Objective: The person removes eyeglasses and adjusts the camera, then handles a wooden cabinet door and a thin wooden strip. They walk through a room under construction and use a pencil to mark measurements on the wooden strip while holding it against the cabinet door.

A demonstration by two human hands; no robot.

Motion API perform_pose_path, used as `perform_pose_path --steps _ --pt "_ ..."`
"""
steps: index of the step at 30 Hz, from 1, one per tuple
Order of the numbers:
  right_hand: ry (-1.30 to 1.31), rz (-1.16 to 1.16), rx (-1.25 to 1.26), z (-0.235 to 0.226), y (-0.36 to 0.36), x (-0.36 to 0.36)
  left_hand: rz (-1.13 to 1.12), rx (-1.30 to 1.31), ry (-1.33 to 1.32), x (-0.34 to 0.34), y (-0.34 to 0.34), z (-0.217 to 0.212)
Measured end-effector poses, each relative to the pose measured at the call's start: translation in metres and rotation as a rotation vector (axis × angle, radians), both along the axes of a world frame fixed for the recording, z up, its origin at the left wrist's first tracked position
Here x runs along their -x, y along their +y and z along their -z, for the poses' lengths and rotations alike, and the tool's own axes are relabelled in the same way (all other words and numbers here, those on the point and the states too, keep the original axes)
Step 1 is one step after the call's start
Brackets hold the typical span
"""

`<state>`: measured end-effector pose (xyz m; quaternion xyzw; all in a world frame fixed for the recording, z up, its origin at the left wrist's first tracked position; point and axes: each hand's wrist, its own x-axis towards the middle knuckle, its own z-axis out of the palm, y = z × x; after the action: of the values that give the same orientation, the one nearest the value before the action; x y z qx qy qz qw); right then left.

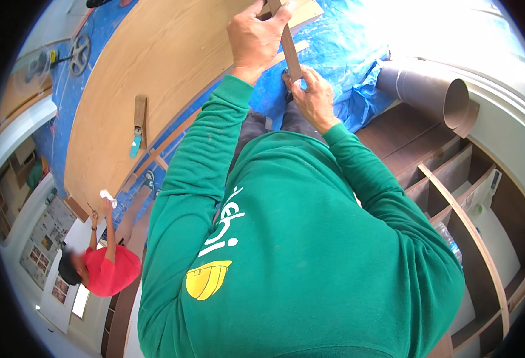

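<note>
A narrow brown wooden strip runs between my two hands. My left hand is closed on its upper part, close to a pale wooden piece at the top edge. Fingers of my right hand pinch the strip's lower end; whether something small is also in them I cannot tell. Beside my left arm spreads a large curved wooden panel. On it lie a brown wooden block and a small teal-handled tool, touching or nearly so.
Blue plastic sheeting covers the floor. To the right are a rolled brown sheet and an open-compartment wooden frame with a plastic bottle inside. A person in a red shirt works at the panel's near left end.
</note>
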<state>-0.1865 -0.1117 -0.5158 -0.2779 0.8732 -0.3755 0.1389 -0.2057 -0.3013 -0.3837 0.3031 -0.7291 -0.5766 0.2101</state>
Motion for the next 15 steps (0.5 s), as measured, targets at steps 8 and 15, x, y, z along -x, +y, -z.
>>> perform_pose_path --steps 8,15 --pt "-0.021 0.02 0.003 -0.003 -0.002 -0.001 -0.011 -0.118 0.01 -0.001 0.002 -0.005" --pt "-0.002 0.033 -0.004 -0.007 -0.003 -0.002 -0.062 -0.002 0.034 -0.001 -0.001 0.023"
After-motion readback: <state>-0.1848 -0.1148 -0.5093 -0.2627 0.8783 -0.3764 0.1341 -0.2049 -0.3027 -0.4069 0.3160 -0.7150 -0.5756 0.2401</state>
